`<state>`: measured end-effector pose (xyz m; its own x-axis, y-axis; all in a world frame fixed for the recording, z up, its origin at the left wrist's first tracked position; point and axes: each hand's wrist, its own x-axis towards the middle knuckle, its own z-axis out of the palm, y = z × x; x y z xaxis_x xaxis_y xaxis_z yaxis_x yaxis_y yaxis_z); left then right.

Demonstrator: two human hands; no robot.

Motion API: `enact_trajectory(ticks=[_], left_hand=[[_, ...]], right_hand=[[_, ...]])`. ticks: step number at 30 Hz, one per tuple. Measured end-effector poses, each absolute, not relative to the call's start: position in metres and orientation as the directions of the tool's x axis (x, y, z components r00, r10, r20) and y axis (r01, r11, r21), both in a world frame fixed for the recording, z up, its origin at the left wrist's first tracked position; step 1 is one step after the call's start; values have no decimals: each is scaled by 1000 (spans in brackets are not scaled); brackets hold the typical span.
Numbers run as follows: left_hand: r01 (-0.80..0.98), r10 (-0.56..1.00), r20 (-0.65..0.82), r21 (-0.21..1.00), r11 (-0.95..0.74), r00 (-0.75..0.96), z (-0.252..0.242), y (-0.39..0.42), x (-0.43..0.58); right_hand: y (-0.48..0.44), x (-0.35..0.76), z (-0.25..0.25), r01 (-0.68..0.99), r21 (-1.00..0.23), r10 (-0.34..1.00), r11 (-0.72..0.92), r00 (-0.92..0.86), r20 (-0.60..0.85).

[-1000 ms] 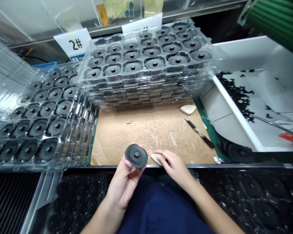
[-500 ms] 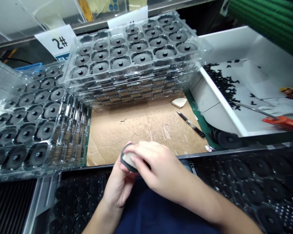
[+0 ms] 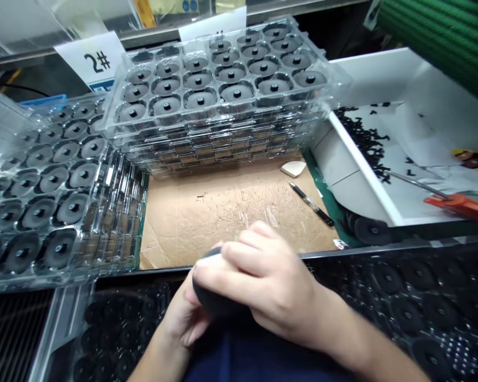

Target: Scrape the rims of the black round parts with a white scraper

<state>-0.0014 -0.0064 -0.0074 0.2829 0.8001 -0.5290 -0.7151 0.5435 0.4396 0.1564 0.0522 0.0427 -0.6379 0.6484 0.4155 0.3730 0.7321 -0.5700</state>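
My left hand [image 3: 183, 313] is closed round the edge of a black round disc [image 3: 215, 298], held just above the front edge of the work surface. Over the disc's upper side lies my right hand [image 3: 263, 276], its fingers bent and pressed together on a pale pad [image 3: 213, 260]. Most of that pad is hidden under the fingers, and motion blurs them. Farther off, a pale wedge-shaped piece [image 3: 293, 168] rests on the cardboard [image 3: 191, 223], with a black pen [image 3: 311, 203] near it.
Stacked clear trays [image 3: 207, 119] of black discs stand at the back, with another stack [image 3: 35, 223] on the left. To the right a white bin [image 3: 382, 196] contains small black parts [image 3: 368, 140] and an orange-handled tool [image 3: 458, 204]. Dark trays [image 3: 406, 307] flank me below.
My right hand has swept farther over the disc, covering more of the pale pad. The disc has tilted, showing more of its black side. The view has shifted slightly.
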Motion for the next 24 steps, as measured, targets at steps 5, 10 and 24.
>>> enact_trajectory(ticks=[5, 10, 24], left_hand=[[-742, 805, -502, 397, 541, 318, -6, -9, -11], [-758, 778, -493, 308, 574, 389, -6, -11, -19], [-681, 834, -477, 515, 521, 277, -2, -10, -6]], right_hand=[[68, 157, 8, 464, -700, 807, 542, -521, 278], [36, 166, -61, 520, -798, 904, 304, -423, 69], [41, 137, 48, 376, -615, 678, 693, -631, 378]])
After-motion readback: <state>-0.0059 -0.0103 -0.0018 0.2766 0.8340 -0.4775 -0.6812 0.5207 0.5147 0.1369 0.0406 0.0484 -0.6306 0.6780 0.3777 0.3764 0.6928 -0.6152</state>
